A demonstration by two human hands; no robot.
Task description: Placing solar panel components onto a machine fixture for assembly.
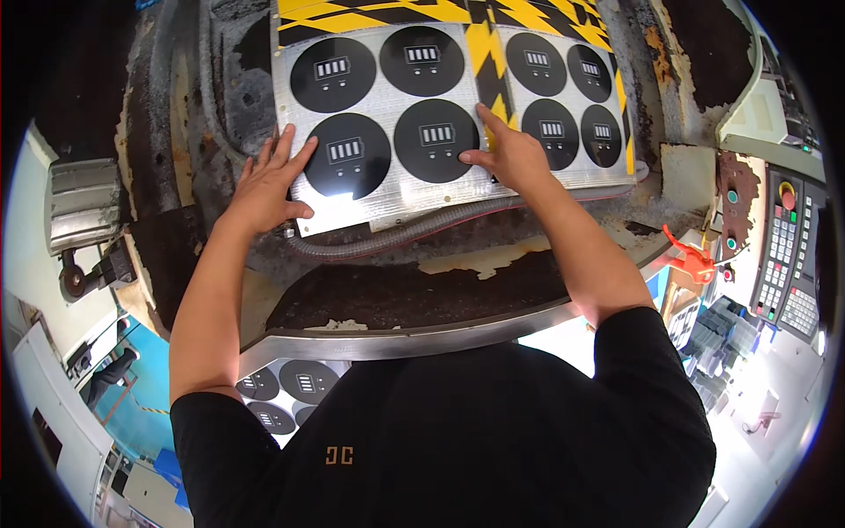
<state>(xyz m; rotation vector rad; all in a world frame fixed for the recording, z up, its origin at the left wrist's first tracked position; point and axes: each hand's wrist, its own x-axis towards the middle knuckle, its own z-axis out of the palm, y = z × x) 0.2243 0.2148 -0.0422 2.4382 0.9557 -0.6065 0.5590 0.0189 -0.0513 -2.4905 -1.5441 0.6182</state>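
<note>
A clear, silvery sheet printed with several black discs lies flat on the worn machine bed. Each disc carries a pale battery symbol, and the discs at the right look smaller. My left hand rests at the sheet's near left corner, fingers spread, with some fingertips over the edge. Over the sheet's middle lies my right hand. Its index finger and thumb are stretched apart beside a disc and the yellow-black striped tape; its other fingers are mostly hidden. Neither hand grips anything.
A grey ribbed hose runs along the sheet's near edge. Closer to me curves a metal rim. An orange-red air gun hangs at the right, by a keypad control panel. Another disc-printed sheet shows below the rim.
</note>
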